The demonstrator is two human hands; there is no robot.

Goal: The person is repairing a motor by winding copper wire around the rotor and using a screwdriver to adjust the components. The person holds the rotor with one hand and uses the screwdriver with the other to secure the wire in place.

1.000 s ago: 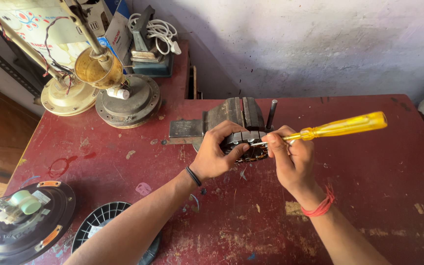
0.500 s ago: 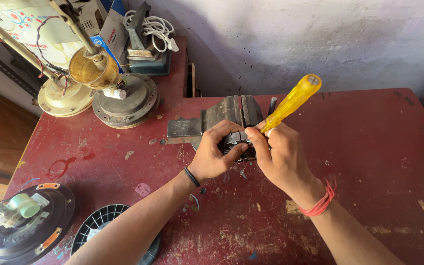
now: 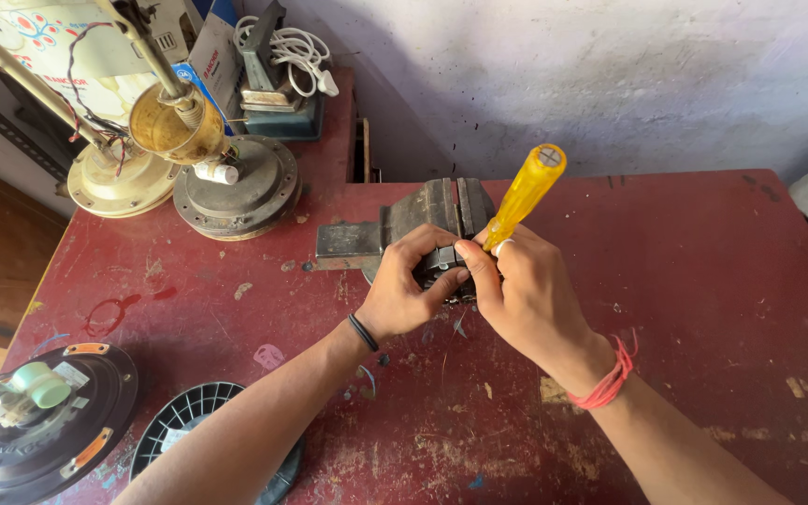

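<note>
Gripping a yellow screwdriver handle-up, the right hand works beside the left hand, which closes round a small dark part at the vise — mid-table, fan motor lower left.

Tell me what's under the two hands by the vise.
A small dark part shows between the left hand and right hand, against the vise. The fingers cover most of it and the screwdriver tip.

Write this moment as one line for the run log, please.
left hand: grips small dark part at bench vise | right hand: holds yellow screwdriver, handle tilted up, tip hidden | surface: red table
</note>
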